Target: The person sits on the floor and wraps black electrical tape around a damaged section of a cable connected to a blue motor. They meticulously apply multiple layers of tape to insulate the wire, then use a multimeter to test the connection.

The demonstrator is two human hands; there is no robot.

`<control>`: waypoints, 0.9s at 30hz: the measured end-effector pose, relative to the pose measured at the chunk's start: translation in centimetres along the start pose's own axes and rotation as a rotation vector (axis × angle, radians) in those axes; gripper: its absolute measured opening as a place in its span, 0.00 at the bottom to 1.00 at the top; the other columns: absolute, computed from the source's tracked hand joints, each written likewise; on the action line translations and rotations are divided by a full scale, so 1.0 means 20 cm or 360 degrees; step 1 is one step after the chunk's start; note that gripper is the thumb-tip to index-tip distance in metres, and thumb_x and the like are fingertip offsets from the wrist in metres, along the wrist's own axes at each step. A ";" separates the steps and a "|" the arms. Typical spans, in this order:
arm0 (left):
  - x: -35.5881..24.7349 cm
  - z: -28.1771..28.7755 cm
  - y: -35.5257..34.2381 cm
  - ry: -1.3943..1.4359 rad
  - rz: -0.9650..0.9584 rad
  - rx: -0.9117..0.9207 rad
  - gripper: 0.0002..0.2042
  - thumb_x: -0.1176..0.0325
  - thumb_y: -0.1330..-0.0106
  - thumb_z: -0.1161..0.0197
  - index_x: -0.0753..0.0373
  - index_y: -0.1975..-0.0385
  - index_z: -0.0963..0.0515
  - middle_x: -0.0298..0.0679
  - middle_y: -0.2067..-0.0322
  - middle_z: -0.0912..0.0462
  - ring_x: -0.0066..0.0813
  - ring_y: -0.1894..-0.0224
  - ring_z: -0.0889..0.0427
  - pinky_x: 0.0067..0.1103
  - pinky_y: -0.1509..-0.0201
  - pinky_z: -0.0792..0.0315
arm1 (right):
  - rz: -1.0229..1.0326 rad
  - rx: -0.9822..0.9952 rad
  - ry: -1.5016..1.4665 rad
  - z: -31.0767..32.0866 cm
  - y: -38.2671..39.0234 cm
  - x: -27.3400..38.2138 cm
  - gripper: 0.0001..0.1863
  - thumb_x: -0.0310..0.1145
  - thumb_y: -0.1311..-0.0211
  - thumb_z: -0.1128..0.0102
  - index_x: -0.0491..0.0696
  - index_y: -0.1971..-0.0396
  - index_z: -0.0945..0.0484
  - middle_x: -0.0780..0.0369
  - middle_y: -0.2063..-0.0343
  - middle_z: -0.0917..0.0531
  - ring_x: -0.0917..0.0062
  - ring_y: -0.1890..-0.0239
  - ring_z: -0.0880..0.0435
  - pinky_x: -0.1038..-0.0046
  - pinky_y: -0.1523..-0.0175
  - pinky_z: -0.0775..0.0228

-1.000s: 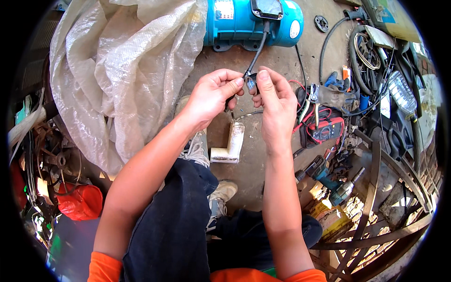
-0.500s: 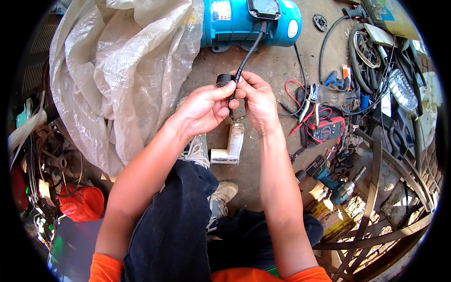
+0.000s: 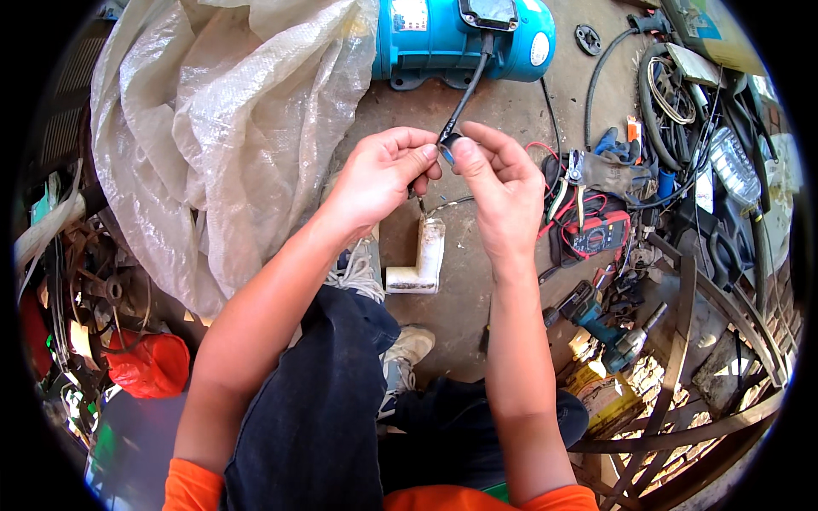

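Note:
A black cable [image 3: 466,104] drops from the blue motor [image 3: 520,51] toward me. My left hand [image 3: 388,175] pinches it between thumb and fingers. In my right hand [image 3: 504,183], just beside the cable, is a roll of black tape [image 3: 448,150], gripped between thumb and fingers. The roll touches or nearly touches the cable. Glossy black wrapping shows on the cable just above my left fingers. Below the hands, the cable's lower end is partly hidden, and a white elbow pipe [image 3: 430,255] rests on the ground.
A crumpled translucent sheet [image 3: 230,128] spreads over the left. On the right lie pliers [image 3: 560,194], a red-and-black multimeter [image 3: 599,234], work gloves [image 3: 613,170], a cordless power tool [image 3: 605,328] and bent metal strips [image 3: 677,341]. A red bag [image 3: 149,364] sits at lower left.
The tape roll has passed from the left side of the cable to the right, into my right hand. My right hand has shifted rightward, while my left keeps pinching the cable.

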State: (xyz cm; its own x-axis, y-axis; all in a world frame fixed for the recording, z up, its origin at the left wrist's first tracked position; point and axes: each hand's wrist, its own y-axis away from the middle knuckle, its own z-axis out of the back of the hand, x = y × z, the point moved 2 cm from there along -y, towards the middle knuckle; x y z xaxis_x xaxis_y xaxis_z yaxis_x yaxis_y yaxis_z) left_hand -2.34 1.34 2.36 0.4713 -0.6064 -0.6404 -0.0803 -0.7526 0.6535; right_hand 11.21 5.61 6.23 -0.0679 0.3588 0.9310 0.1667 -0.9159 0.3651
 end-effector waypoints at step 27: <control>0.10 0.00 0.05 0.0385 -0.0160 -0.0135 0.22 0.73 0.32 0.42 0.56 0.41 0.41 0.34 0.66 0.21 0.16 0.70 0.27 0.11 0.74 0.36 | 0.0829 0.0544 0.1373 -0.14 -0.08 0.09 0.19 0.30 0.51 0.36 0.43 0.56 0.20 0.56 0.62 0.18 0.59 0.60 0.22 0.64 0.51 0.28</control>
State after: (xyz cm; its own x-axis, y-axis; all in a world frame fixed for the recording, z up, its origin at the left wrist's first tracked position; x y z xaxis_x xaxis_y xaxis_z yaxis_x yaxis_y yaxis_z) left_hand -1.47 -0.75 1.73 0.6700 -0.4433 -0.5955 0.0467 -0.7754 0.6297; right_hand 8.08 7.17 7.33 -0.5607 -0.4348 0.7047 0.6343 -0.7725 0.0281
